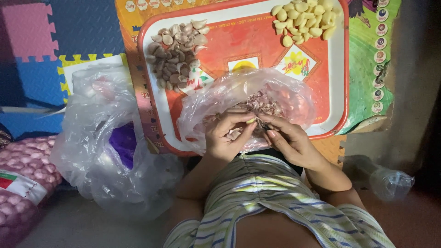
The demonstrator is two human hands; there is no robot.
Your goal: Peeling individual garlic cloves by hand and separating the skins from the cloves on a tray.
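Note:
My left hand [226, 133] and my right hand [288, 140] meet over a clear plastic bag [294, 98] that holds garlic skins [264, 104]. Both pinch a small garlic clove [251, 121] between their fingertips. The bag lies on the near part of a red tray [257, 43]. A pile of unpeeled garlic cloves [177, 50] sits at the tray's far left. Peeled pale yellow cloves [305, 18] are heaped at its far right.
A large crumpled clear plastic bag [108, 142] with something purple inside lies left of the tray. A pink quilted cushion [25, 179] is at the far left. A plastic bottle [388, 181] lies at the right. Coloured foam puzzle mats [46, 41] cover the floor.

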